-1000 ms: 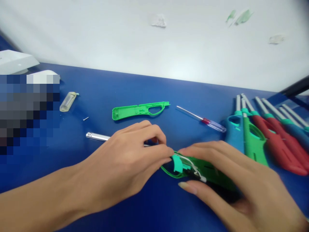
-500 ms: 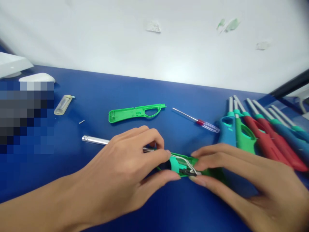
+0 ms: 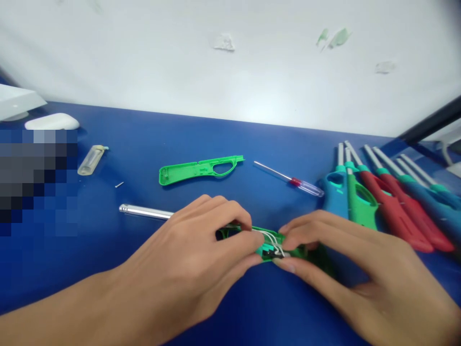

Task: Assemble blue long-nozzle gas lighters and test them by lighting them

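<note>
A green lighter shell half (image 3: 268, 234) lies open side up between my hands, with white wires (image 3: 274, 240), a teal piece and a black part inside. My left hand (image 3: 205, 245) pinches its left part, thumb below and fingers above, hiding some of the inside. The thumb and fingers of my right hand (image 3: 345, 254) close on its right part near the wire ends. From under my left hand a silver metal tube (image 3: 144, 211) sticks out to the left. The other green shell half (image 3: 198, 170) lies beyond, with its hollow side showing.
A screwdriver (image 3: 304, 186) with a clear and red handle lies behind my right hand. Several assembled lighters (image 3: 392, 206) are at the right. A clear fuel tank (image 3: 91, 160), a small screw (image 3: 119, 184) and a white rounded object (image 3: 52, 121) are at the left.
My left fingers have shifted a little over the shell, and more of its left end shows while the teal piece is more covered. The whole view has shifted slightly.
</note>
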A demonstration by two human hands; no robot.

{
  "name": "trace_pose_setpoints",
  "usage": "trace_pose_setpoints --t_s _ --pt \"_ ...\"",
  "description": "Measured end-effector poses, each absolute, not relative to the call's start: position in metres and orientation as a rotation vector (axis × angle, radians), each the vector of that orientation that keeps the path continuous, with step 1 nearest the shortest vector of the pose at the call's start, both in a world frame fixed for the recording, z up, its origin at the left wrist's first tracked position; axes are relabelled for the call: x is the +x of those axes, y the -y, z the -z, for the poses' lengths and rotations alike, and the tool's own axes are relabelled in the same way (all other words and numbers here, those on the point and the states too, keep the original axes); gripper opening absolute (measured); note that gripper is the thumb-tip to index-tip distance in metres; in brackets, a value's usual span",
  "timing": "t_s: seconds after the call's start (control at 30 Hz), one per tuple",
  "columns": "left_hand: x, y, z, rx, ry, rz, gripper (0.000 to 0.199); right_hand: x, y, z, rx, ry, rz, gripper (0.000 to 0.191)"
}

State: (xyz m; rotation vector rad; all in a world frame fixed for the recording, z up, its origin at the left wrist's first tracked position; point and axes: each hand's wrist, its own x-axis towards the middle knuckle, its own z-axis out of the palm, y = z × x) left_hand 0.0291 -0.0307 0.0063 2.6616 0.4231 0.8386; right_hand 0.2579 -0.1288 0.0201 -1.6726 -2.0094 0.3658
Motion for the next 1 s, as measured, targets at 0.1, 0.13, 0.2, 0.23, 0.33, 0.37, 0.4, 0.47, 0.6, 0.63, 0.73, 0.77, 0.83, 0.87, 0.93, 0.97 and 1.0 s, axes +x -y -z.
trace_pose_setpoints --t_s 0.1,0.13,0.2,0.23,0.33,0.37,0.4,0.47,0.6,0.63,0.73,0.77,0.83,0.87,0.93,0.97,1.0 --pt "0.0293 0.0309 -0.0070 2.661 -0.429 -0.838 0.017 0.2570 0.1290 -0.0193 -1.667 2.012 -0.365 0.005" --pt "0.0295 0.0309 -0.0071 2.656 -0.432 -0.833 0.018 0.2567 0.1290 -0.0192 -1.665 2.010 -0.367 0.005" --pt "0.0301 0.0309 -0.0074 2.648 -0.431 -0.815 0.019 0.2562 0.1286 -0.0194 -1.659 2.003 -0.381 0.006" --pt "0.0304 0.0308 -0.0077 2.648 -0.428 -0.802 0.020 0.2561 0.1282 -0.0197 -1.658 1.993 -0.391 0.006" --pt "0.0313 0.0307 -0.0087 2.670 -0.428 -0.760 0.021 0.2573 0.1265 -0.0206 -1.638 1.949 -0.426 0.008" --pt "0.0315 0.0309 -0.0091 2.681 -0.428 -0.751 0.021 0.2580 0.1260 -0.0209 -1.623 1.933 -0.440 0.009" --pt "0.0316 0.0311 -0.0094 2.689 -0.427 -0.741 0.020 0.2587 0.1257 -0.0211 -1.610 1.921 -0.454 0.009" --pt "0.0316 0.0319 -0.0098 2.703 -0.430 -0.731 0.018 0.2598 0.1256 -0.0215 -1.588 1.908 -0.469 0.007" --pt "0.0313 0.0331 -0.0100 2.732 -0.444 -0.721 0.018 0.2595 0.1260 -0.0218 -1.607 1.907 -0.461 0.006" --pt "0.0314 0.0333 -0.0101 2.741 -0.441 -0.727 0.018 0.2589 0.1260 -0.0219 -1.608 1.911 -0.453 0.006" --pt "0.0328 0.0338 -0.0110 2.766 -0.437 -0.735 0.020 0.2568 0.1259 -0.0219 -1.614 1.914 -0.425 0.004" --pt "0.0334 0.0339 -0.0115 2.776 -0.441 -0.741 0.021 0.2561 0.1260 -0.0219 -1.619 1.917 -0.420 0.003" --pt "0.0347 0.0339 -0.0123 2.787 -0.450 -0.747 0.022 0.2552 0.1265 -0.0218 -1.637 1.935 -0.409 0.003" --pt "0.0352 0.0338 -0.0125 2.790 -0.455 -0.750 0.022 0.2549 0.1269 -0.0218 -1.649 1.944 -0.404 0.004" --pt "0.0355 0.0337 -0.0121 2.798 -0.458 -0.750 0.023 0.2548 0.1278 -0.0219 -1.682 1.954 -0.403 0.006" --pt "0.0353 0.0337 -0.0116 2.801 -0.462 -0.744 0.023 0.2550 0.1281 -0.0219 -1.692 1.958 -0.414 0.007" --pt "0.0350 0.0337 -0.0110 2.805 -0.460 -0.742 0.024 0.2551 0.1283 -0.0219 -1.701 1.954 -0.430 0.006"
